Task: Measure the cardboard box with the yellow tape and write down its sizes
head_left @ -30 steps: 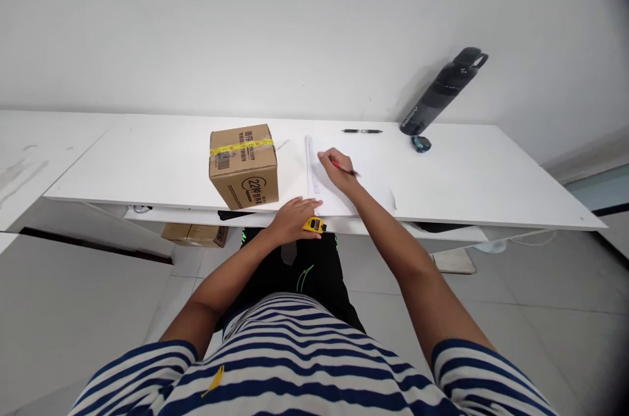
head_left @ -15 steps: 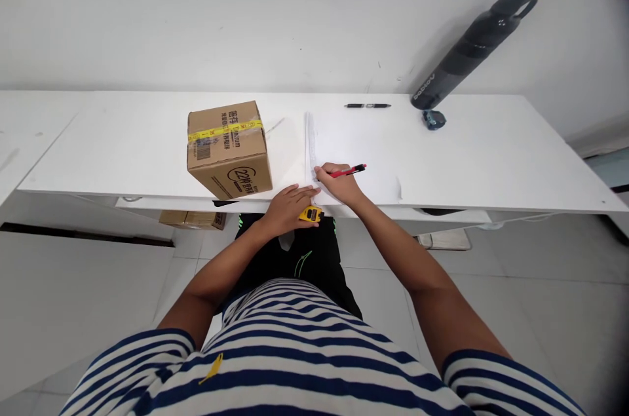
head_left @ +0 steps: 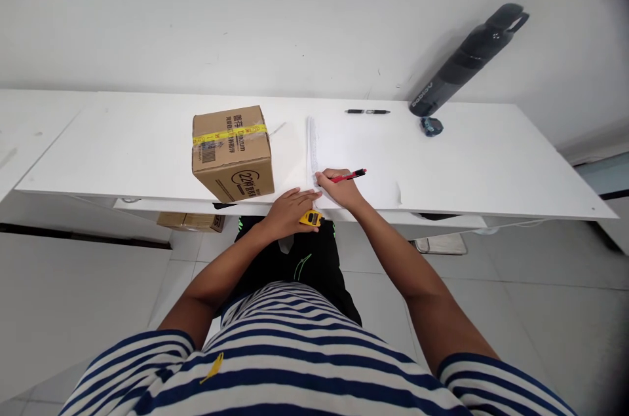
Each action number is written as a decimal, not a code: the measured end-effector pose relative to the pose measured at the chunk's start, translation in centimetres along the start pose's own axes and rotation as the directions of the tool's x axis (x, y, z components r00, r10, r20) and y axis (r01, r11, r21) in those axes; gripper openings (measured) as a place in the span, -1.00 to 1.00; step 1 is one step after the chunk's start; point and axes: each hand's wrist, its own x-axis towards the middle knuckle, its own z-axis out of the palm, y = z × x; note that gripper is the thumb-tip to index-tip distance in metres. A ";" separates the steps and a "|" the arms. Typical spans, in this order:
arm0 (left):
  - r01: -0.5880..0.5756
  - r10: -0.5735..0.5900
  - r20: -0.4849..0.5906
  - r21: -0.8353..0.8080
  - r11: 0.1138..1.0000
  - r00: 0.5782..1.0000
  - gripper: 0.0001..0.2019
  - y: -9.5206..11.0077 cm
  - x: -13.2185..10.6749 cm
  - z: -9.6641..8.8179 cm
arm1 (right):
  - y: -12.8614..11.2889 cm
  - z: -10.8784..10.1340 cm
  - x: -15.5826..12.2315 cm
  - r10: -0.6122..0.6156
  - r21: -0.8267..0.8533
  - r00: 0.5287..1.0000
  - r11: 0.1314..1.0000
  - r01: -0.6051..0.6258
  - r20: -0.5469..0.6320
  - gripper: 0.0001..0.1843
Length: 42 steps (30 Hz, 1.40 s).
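My right hand (head_left: 341, 190) is closed round a red and black pen (head_left: 350, 175), its tip down by the left part of a white notebook (head_left: 363, 154). At the table's front edge, my left hand (head_left: 289, 214) holds a yellow tape measure (head_left: 311, 217) between thumb and palm. The fingers of that hand reach over the near left corner of the notebook. Left of the notebook stands a taped brown cardboard box (head_left: 233, 151), apart from both hands. What the pen tip marks is too small to make out.
On the white table (head_left: 113, 147), a black pen (head_left: 367, 112) lies behind the notebook. A dark water bottle (head_left: 464, 62) stands at the back right, with a small dark blue object (head_left: 431, 126) before it. Below the table, another cardboard box (head_left: 190, 221) sits at the left.
The camera view has shifted slightly, so the table and its things appear a little lower. Both hands keep their hold, the right on the pen and the left on the tape measure.
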 end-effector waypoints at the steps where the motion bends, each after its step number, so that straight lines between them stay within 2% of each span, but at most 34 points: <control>1: -0.003 0.003 0.001 0.001 1.000 1.000 -0.38 0.0 0.0 0.0 | 0.0 0.0 0.0 0.002 -0.001 1.000 1.000 -0.002 -0.003 -0.58; 5: 0.003 -0.003 0.006 -0.008 1.000 1.000 -0.34 0.0 0.0 0.0 | 0.0 -0.1 0.0 0.019 -0.008 1.000 1.000 -0.019 -0.017 -0.59; 11: 0.030 -0.030 0.008 -0.002 1.000 1.000 -0.20 0.3 0.0 0.0 | -0.2 -0.1 0.0 0.028 -0.005 0.999 1.000 -0.028 0.020 -0.61; 23: 0.028 -0.028 0.018 0.002 1.000 0.999 -0.21 0.5 0.0 -0.3 | 0.0 0.1 -0.1 0.044 -0.001 0.998 0.999 -0.044 -0.054 -0.60; 29: 0.027 -0.028 -0.011 -0.016 0.999 1.000 -0.21 0.4 -0.1 -0.2 | -0.1 0.0 -0.2 0.047 0.005 0.998 0.999 -0.047 -0.028 -0.61; 42: 0.036 -0.036 0.008 0.012 0.999 0.999 -0.21 0.6 0.0 -0.3 | -0.1 0.0 -0.3 0.047 -0.001 0.997 0.999 -0.047 -0.068 -0.58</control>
